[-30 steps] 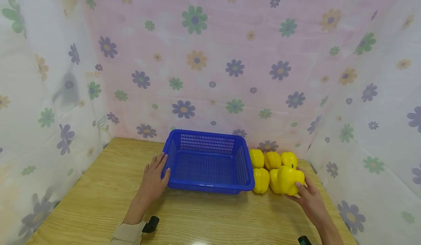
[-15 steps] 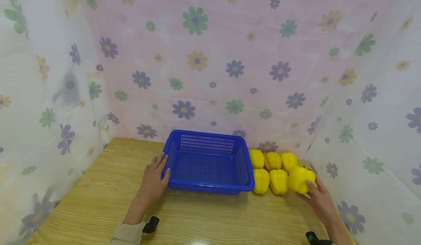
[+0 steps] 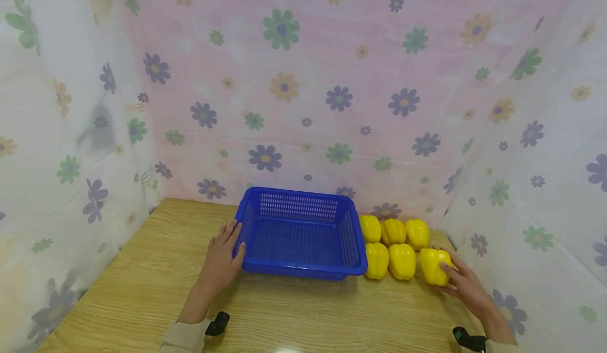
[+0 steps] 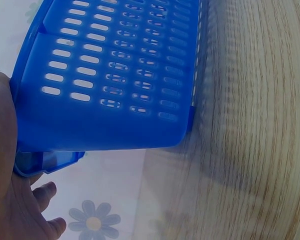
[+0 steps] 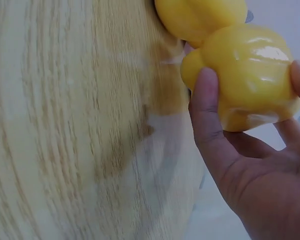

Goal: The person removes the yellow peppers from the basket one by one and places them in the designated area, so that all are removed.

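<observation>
At the right of the table, my right hand grips a yellow bell pepper, thumb on one side and fingers round the other. The right wrist view shows this bell pepper between the thumb and fingertips, close to the tabletop. Just left of it in the head view sits another yellow bell pepper, in two rows with several more. My left hand rests on the left rim of a blue plastic basket, its fingers relaxed. In the left wrist view the basket's slotted wall fills the middle.
The basket, with nothing inside, stands on a wooden table just left of the peppers. Flower-patterned cloth hangs behind the table and on both sides. A black wrist mount is on the right wrist, another on the left.
My right hand has carried the bell pepper rightward, from in front of the others to the row's right end, then lowered it slightly. The left hand and basket have stayed put.
</observation>
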